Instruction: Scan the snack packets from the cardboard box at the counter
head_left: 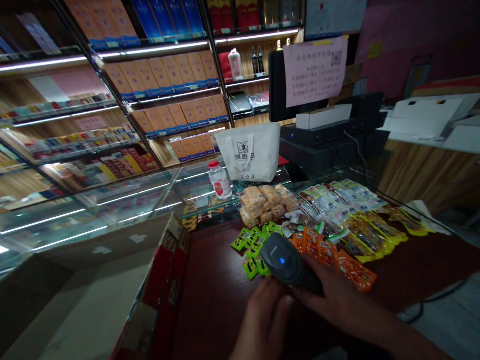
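A dark barcode scanner (283, 260) with a lit blue light is gripped by my right hand (330, 295), its head pointing away over the snack packs. Just below the scanner's head is my left hand (264, 315), fingers curled; whatever they hold, if anything, is hidden. Beyond the scanner lie small green snack packets (253, 242), and orange packets (318, 247) lie to its right. Farther back are a pile of wrapped tan snacks (262, 202), yellow-edged packs (371, 235) and white-and-green packs (337, 197), all on the dark red counter (210, 280).
An open cardboard box (93, 290) stands at left. A red-capped bottle (219, 180) and a white bag (249, 152) stand on the glass case behind. A monitor with a pink notice (315, 72) is at back right. Stocked shelves (165, 95) line the wall.
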### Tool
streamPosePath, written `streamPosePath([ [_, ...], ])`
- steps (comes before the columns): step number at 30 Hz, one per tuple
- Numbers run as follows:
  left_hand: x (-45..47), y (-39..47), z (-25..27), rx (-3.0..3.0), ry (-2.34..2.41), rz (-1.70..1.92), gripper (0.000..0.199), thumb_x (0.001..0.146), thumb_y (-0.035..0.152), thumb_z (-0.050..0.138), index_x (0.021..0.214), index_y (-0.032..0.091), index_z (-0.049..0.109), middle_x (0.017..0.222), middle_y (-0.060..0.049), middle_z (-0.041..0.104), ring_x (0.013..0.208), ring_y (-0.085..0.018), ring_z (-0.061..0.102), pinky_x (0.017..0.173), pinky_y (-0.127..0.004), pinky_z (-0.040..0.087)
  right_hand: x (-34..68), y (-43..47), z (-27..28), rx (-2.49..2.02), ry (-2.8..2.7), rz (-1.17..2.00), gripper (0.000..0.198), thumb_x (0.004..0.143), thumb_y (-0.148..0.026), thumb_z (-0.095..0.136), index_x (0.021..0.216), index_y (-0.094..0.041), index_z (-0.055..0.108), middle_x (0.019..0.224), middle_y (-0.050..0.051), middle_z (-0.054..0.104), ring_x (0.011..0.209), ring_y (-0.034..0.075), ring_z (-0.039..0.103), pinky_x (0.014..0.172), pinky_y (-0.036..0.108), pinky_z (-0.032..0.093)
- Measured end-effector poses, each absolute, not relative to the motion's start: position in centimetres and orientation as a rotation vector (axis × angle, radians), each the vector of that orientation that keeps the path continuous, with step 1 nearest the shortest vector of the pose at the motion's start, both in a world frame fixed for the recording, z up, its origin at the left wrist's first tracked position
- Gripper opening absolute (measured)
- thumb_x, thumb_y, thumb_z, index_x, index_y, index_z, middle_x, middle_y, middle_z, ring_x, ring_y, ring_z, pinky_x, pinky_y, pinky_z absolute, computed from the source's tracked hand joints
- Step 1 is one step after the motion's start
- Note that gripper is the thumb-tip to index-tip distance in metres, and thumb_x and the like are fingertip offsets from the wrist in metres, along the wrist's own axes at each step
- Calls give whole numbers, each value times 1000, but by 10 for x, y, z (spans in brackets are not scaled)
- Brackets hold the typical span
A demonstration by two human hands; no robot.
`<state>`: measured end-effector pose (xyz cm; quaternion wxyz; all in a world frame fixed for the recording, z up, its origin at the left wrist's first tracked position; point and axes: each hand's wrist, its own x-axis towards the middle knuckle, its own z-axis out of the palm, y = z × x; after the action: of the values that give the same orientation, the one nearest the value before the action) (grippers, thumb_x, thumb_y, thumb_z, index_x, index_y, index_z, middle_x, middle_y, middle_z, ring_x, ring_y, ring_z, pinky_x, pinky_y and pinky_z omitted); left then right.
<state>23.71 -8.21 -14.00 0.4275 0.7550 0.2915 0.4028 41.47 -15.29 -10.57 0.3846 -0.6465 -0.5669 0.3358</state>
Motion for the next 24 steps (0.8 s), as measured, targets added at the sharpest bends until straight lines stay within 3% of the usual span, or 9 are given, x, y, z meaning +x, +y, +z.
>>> streamPosePath([
  [2, 231, -44, -137, 2050, 823, 929, 25, 92, 30, 55, 99, 22, 77, 98, -13, 74, 93, -27, 68, 87, -37, 53, 418, -143, -103, -1629, -1364, 820, 49, 83, -39, 66, 127, -18, 57, 122, 13, 70, 115, 32, 62, 99, 45, 47],
  [4, 227, -8, -137, 2243, 1080, 831, 21, 90, 25, 56, 95, 19, 75, 99, -13, 73, 97, -29, 66, 90, -39, 50, 421, -135, -97, -1625, -1264, 839, 44, 81, -45, 68, 116, -19, 61, 99, 8, 74, 91, 28, 69, 81, 39, 53],
  [6, 226, 17, -141, 2415, 1297, 632, 20, 88, 27, 59, 93, 15, 74, 101, -15, 71, 100, -31, 64, 91, -41, 48, 423, -127, -90, -1607, -1174, 891, 38, 80, -50, 68, 103, -20, 61, 71, 0, 68, 63, 20, 64, 61, 31, 51],
  [8, 229, 28, -147, 2531, 1375, 446, 25, 88, 35, 62, 92, 12, 73, 101, -17, 70, 101, -32, 63, 89, -40, 48, 424, -117, -83, -1557, -1125, 911, 34, 80, -51, 67, 96, -21, 60, 56, -6, 58, 51, 15, 55, 51, 27, 44],
  [12, 231, 28, -157, 2546, 1392, 346, 36, 87, 43, 63, 104, 12, 71, 101, -16, 70, 101, -31, 64, 88, -37, 48, 421, -94, -85, -1466, -1113, 897, 30, 80, -47, 69, 92, -22, 59, 54, -7, 56, 49, 13, 53, 49, 25, 41],
  [16, 227, 34, -169, 2321, 1368, 535, 50, 76, 29, 75, 122, 14, 65, 119, -16, 69, 111, -29, 63, 96, -37, 46, 415, -74, -102, -1462, -1106, 942, 30, 80, -46, 70, 94, -21, 58, 51, -8, 56, 45, 12, 51, 46, 24, 39],
  [18, 226, 39, -177, 2127, 1291, 740, 51, 69, 19, 76, 119, 15, 68, 122, -14, 69, 112, -28, 63, 98, -36, 45, 412, -67, -110, -1468, -1100, 958, 33, 80, -47, 70, 95, -20, 58, 52, -8, 55, 44, 12, 50, 45, 23, 39],
  [20, 224, 44, -183, 1882, 1202, 901, 42, 65, 15, 74, 107, 15, 73, 109, -12, 73, 99, -26, 67, 91, -36, 48, 409, -62, -115, -1468, -1095, 973, 34, 80, -47, 69, 97, -20, 58, 52, -9, 54, 44, 12, 50, 46, 24, 40],
  [24, 217, 54, -184, 1616, 1139, 1030, 26, 70, 29, 71, 91, 15, 75, 82, -7, 75, 74, -22, 67, 70, -31, 51, 406, -57, -120, -1457, -1109, 986, 30, 82, -45, 66, 96, -21, 57, 57, -8, 57, 46, 12, 52, 48, 24, 42],
])
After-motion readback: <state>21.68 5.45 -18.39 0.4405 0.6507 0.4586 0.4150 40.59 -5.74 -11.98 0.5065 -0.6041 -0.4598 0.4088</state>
